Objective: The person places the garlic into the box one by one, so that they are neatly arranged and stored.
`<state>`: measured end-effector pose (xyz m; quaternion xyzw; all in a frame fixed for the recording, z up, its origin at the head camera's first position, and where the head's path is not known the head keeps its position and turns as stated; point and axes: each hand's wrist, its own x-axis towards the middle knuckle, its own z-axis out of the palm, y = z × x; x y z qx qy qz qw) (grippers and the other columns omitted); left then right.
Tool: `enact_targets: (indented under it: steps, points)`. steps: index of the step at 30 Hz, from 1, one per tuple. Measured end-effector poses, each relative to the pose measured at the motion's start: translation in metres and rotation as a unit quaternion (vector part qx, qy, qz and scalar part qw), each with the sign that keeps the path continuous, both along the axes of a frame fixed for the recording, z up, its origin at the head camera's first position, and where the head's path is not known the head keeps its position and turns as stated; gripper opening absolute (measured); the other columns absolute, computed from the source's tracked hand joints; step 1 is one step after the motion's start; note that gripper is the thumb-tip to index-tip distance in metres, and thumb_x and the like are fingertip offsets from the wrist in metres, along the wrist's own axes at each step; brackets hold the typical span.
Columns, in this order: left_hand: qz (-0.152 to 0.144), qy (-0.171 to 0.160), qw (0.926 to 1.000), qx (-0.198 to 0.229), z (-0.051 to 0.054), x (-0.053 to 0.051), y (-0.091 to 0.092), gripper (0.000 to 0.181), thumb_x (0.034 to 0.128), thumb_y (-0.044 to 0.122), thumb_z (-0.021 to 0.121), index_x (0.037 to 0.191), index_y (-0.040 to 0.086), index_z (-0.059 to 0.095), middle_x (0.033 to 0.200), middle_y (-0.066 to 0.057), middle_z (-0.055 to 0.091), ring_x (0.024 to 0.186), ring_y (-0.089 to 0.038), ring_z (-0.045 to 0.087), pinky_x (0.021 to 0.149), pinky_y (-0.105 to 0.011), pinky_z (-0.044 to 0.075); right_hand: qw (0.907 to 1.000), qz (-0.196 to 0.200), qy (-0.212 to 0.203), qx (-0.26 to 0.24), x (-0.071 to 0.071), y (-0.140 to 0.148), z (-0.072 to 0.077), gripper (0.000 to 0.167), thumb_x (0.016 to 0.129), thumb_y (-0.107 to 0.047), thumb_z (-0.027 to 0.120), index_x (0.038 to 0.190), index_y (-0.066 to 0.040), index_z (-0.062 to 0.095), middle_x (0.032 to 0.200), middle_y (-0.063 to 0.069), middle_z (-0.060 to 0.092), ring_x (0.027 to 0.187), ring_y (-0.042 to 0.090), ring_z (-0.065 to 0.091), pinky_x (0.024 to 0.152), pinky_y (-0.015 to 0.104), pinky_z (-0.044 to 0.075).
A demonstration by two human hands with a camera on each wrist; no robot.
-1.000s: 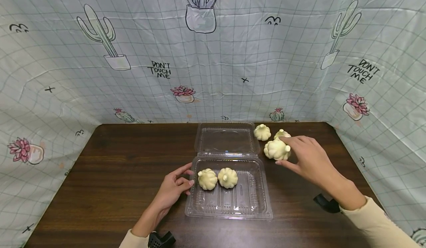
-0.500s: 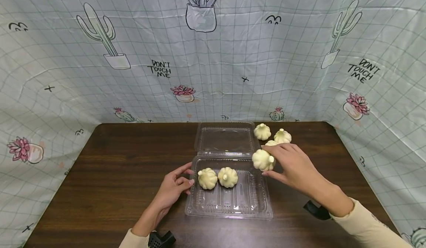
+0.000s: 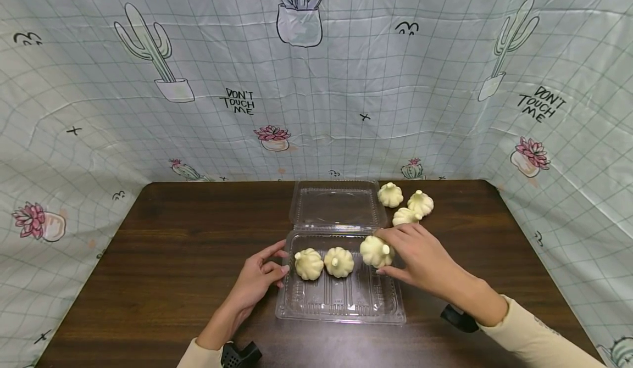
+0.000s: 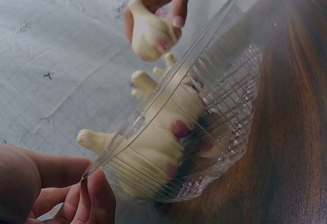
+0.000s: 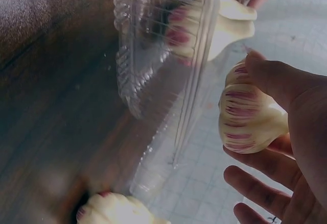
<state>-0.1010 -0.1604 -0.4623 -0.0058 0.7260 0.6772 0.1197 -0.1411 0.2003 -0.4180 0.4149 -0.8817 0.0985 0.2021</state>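
My right hand (image 3: 425, 258) holds a garlic bulb (image 3: 375, 251) between thumb and fingers, over the right part of a clear plastic clamshell box (image 3: 341, 305). In the right wrist view this held bulb (image 5: 250, 112) shows purple streaks and sits beside the box wall, above the rim. Two more bulbs, a left one (image 3: 309, 264) and a right one (image 3: 338, 262), lie side by side in the box's left half. My left hand (image 3: 256, 277) pinches the box's left rim; the left wrist view shows thumb and finger (image 4: 99, 196) on that edge.
The box's lid (image 3: 338, 206) lies folded back behind it. Behind and right of the box, three loose garlic bulbs, one of them at the back (image 3: 390, 195), sit on the dark wooden table (image 3: 198, 247). A patterned cloth (image 3: 316, 93) hangs around the table.
My right hand has carried its garlic bulb left and toward me, from beside the loose bulbs to over the box. My left hand stays at the rim.
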Motion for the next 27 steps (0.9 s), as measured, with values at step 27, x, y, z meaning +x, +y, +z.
enact_targets:
  steps: [27]
  points:
    - [0.007,-0.005,1.0,0.004,0.001,0.0,0.001,0.059,0.101,-0.009,0.062,0.157,-0.004,0.045,0.135,-0.024,0.055,0.074,-0.007,0.058,0.066,-0.023,0.055,0.9986,-0.012,-0.017,0.048,0.005,-0.014,-0.013,0.073,0.076,-0.042,0.094,0.133,-0.006,0.066,0.122,0.004,0.073,0.114,0.028,0.067,0.099,0.048,0.055]
